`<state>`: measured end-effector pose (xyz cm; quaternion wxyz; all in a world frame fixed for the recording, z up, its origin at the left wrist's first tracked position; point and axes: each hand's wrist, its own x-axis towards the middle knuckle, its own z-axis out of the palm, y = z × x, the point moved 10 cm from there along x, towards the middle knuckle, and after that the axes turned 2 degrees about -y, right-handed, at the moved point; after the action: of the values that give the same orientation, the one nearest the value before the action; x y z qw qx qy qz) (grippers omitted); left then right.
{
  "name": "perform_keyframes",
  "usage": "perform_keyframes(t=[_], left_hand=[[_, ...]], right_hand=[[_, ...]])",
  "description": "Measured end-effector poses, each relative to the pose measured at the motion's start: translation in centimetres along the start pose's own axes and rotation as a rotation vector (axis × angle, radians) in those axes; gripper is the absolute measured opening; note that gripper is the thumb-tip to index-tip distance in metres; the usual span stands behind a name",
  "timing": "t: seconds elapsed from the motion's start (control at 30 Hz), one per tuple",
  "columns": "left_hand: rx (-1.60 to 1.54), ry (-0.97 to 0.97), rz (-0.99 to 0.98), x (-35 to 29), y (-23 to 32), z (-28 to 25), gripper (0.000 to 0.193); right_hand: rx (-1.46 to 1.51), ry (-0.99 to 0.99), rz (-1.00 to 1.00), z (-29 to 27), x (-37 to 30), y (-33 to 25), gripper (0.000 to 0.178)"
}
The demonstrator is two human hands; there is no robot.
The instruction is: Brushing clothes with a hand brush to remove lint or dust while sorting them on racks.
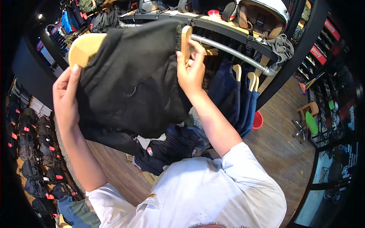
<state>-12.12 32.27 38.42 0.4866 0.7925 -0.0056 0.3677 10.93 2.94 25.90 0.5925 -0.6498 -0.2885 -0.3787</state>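
Your left hand (67, 99) has its fingers drawn together on the lower left tip of a wooden hanger (86, 45), the thumb on the near side, the other fingers partly hidden behind the hanger and the cloth. Your right hand (192, 73) is clamped on the hanger's opposite end, the thumb at the cloth's edge and the fingers curled around the upright wood. Between your two hands hangs the black garment (131, 85), its upper edge raised to about the height of the rail, its cloth creased through the middle and its lower part falling near your left forearm.

Below the garment, just in front of your white shirt (205, 190), lies dark pinstriped clothing (171, 146), with a red-and-white tag (149, 151) beside it. To the right of your right hand runs a grey metal rail (232, 51), and dark blue garments (232, 100) hang under it on light wooden hangers. Above the rail, a shelf (224, 30) carries a white helmet (279, 10), with a grey glove-like item (282, 47) at its right end. A red bucket (257, 120) stands on the wooden floor (281, 152) beside the hanging clothes. Farther right you have a chair (310, 112) with a green item against it; well to your left, rows of dark goods (32, 152) bear red tags.
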Motion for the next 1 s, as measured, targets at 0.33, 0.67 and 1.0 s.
perform_keyframes(t=[0.33, 0.67, 1.0], left_hand=[[0.048, 0.001, -0.006, 1.5, 0.0, -5.0, 0.038], [0.075, 0.015, 0.058, 3.8, -0.1, -9.0, 0.041], [-0.227, 0.002, -0.301, 2.7, -0.4, -0.8, 0.029]], right_hand=[[0.134, -0.111, 0.412, -0.7, -2.8, 11.7, 0.03], [-0.4, -1.285, 0.333, 5.0, -14.3, 17.2, 0.043], [0.488, -0.139, 0.257, 5.5, -2.0, -2.6, 0.048]])
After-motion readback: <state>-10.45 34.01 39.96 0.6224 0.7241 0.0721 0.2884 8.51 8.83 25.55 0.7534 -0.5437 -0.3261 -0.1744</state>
